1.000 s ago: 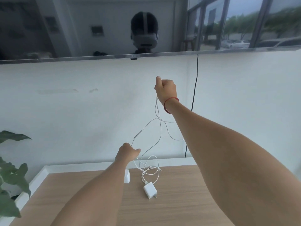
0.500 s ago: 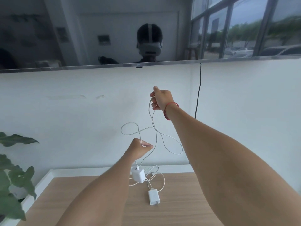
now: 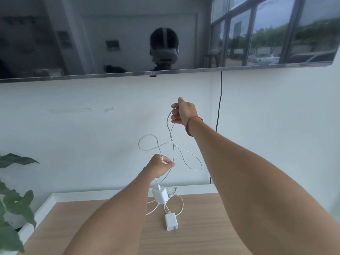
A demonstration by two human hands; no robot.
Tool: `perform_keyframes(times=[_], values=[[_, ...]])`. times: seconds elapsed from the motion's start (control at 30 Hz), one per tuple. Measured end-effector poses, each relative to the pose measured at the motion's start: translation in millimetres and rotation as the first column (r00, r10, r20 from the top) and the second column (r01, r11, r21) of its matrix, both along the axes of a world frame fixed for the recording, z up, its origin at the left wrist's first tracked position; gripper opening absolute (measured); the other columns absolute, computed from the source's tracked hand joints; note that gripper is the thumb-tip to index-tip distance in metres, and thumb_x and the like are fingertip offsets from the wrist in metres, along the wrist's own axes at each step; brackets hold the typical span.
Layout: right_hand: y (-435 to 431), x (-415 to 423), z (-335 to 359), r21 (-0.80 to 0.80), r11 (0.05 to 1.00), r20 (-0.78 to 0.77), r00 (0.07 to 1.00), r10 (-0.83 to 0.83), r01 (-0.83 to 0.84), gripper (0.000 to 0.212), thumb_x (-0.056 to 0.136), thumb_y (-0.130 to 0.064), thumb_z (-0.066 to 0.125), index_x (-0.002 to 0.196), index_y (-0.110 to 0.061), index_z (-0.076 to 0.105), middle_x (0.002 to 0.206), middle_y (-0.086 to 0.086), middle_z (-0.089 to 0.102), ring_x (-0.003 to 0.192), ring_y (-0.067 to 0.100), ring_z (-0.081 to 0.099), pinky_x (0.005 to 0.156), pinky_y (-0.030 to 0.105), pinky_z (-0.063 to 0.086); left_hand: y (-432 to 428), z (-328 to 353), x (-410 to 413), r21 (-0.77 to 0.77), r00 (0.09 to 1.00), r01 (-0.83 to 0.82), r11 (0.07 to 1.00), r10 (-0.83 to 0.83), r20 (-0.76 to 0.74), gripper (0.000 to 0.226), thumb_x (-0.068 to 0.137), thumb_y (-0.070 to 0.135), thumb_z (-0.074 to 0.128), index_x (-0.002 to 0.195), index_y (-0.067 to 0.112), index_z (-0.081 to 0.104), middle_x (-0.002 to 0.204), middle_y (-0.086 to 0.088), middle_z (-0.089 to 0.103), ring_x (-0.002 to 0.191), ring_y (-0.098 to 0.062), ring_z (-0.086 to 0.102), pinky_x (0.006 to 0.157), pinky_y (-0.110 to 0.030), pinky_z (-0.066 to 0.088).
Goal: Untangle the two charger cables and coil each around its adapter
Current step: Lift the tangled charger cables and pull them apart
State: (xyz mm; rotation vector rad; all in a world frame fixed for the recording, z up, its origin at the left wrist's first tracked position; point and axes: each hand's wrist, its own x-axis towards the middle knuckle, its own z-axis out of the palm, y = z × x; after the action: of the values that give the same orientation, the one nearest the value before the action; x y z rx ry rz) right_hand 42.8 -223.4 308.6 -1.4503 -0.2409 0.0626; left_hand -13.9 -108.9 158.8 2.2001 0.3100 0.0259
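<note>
Above the light wooden tabletop [image 3: 202, 227], the right hand [image 3: 184, 112] pinches the top of a thin white charger cable [image 3: 184, 157]. At seven o'clock from it, the left hand [image 3: 160, 167] pinches that looping cable just over a dangling white square adapter [image 3: 160, 195]. At five o'clock a second white adapter [image 3: 171, 222] lies on the tabletop amid loose strands, so untangling looks unfinished and neither cable is coiled.

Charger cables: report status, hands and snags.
Right hand pinches thin white cable high; left hand grips it lower. One white block adapter hangs below; second white adapter on wooden table. Loops cross between hands; nothing coiled.
</note>
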Motion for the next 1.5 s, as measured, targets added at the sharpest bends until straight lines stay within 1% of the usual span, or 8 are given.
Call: perform_keyframes(times=[0.17, 0.33, 0.47, 0.6, 0.8, 1.07, 1.27, 1.5], values=[[-11.5, 9.0, -33.5, -0.585, 0.802, 0.210, 0.978, 0.006, 0.121, 0.062, 0.094, -0.046, 0.021, 0.089, -0.005, 0.068, 0.076, 0.009, 0.069, 0.068, 0.025, 0.063, 0.075, 0.034, 0.052, -2.4, 16.2, 4.3, -0.095, 0.978, -0.094, 0.991, 0.110, 0.179, 0.013, 0.093, 0.023, 0.057, 0.095, 0.012, 0.064, 0.050, 0.004, 0.044, 0.033, -0.004, 0.035, 0.038, -0.016, 0.027], [-25.2, 9.3, -76.5, -0.645, 0.704, 0.269, 0.951, -0.155, 0.297, 0.045, 0.091, -0.031, 0.032, 0.079, -0.001, 0.064, 0.085, 0.015, 0.064, 0.076, 0.032, 0.057, 0.066, 0.031, 0.045, 4.9, 37.9, 12.7, -0.230, 0.911, -0.205, 0.951, 0.271, 0.312, 0.011, 0.092, 0.023, 0.058, 0.095, 0.014, 0.063, 0.055, 0.001, 0.042, 0.047, -0.014, 0.037, 0.045, -0.023, 0.030], [-19.2, 7.8, -97.6, -0.747, 0.663, -0.011, 0.997, 0.073, -0.057, 0.029, 0.086, -0.024, 0.048, 0.095, -0.005, 0.068, 0.078, 0.007, 0.065, 0.068, 0.027, 0.060, 0.072, 0.039, 0.057, 4.8, 55.0, 17.2, -0.265, 0.918, -0.189, 0.946, 0.266, 0.295, 0.012, 0.092, 0.029, 0.060, 0.098, 0.019, 0.062, 0.055, 0.000, 0.039, 0.046, -0.016, 0.034, 0.045, -0.021, 0.030], [-1.4, 3.4, -101.0, -0.689, 0.688, -0.090, 0.969, 0.232, -0.228, 0.027, 0.093, -0.025, 0.050, 0.120, -0.025, 0.052, 0.078, -0.003, 0.062, 0.064, 0.017, 0.060, 0.062, 0.030, 0.055, -3.0, 74.9, 15.7, -0.197, 0.946, -0.096, 0.976, 0.152, 0.288, 0.016, 0.091, 0.033, 0.060, 0.101, 0.021, 0.065, 0.049, 0.002, 0.038, 0.043, -0.014, 0.032, 0.044, -0.020, 0.030], [6.1, 6.9, -84.2, -0.701, 0.709, 0.042, 0.989, 0.143, -0.073, 0.022, 0.094, -0.021, 0.043, 0.089, -0.011, 0.062, 0.083, 0.005, 0.067, 0.064, 0.021, 0.059, 0.061, 0.031, 0.051, 7.4, 84.2, 10.2, -0.043, 0.953, -0.078, 0.996, 0.088, 0.289, 0.028, 0.085, 0.042, 0.066, 0.095, 0.016, 0.068, 0.063, 0.008, 0.047, 0.057, -0.009, 0.045, 0.055, -0.023, 0.035], [8.1, -0.2, -14.6, -0.224, 0.970, 0.234, 0.971, -0.043, 0.097, 0.051, 0.102, -0.034, 0.032, 0.066, -0.010, 0.060, 0.059, 0.003, 0.057, 0.047, 0.015, 0.050, 0.047, 0.023, 0.042, 23.5, 48.0, 8.2, 0.090, 0.987, -0.057, 0.994, 0.043, 0.157, 0.041, 0.076, 0.037, 0.078, 0.106, 0.011, 0.069, 0.106, -0.007, 0.067, 0.099, -0.021, 0.065, 0.072, -0.022, 0.042], [11.6, -8.8, 0.3, -0.110, 0.992, 0.208, 0.977, -0.038, 0.063, 0.048, 0.101, -0.038, 0.032, 0.074, -0.011, 0.061, 0.063, 0.003, 0.059, 0.052, 0.016, 0.051, 0.051, 0.026, 0.044, 20.8, 37.8, 10.7, 0.152, 0.984, -0.078, 0.985, 0.051, 0.170, 0.030, 0.090, 0.035, 0.061, 0.072, 0.013, 0.053, 0.056, 0.000, 0.026, 0.052, -0.018, 0.026, 0.051, -0.027, 0.023], [-3.6, -7.6, -63.6, -0.289, 0.957, -0.001, 1.000, -0.004, 0.004, 0.029, 0.091, -0.018, 0.039, 0.091, -0.004, 0.064, 0.067, 0.007, 0.059, 0.052, 0.019, 0.048, 0.050, 0.025, 0.042, 9.1, 54.2, 16.7, -0.045, 0.910, -0.177, 0.983, 0.181, 0.372, 0.031, 0.091, 0.029, 0.061, 0.071, 0.006, 0.068, 0.063, -0.010, 0.058, 0.065, -0.028, 0.052, 0.060, -0.028, 0.039]])
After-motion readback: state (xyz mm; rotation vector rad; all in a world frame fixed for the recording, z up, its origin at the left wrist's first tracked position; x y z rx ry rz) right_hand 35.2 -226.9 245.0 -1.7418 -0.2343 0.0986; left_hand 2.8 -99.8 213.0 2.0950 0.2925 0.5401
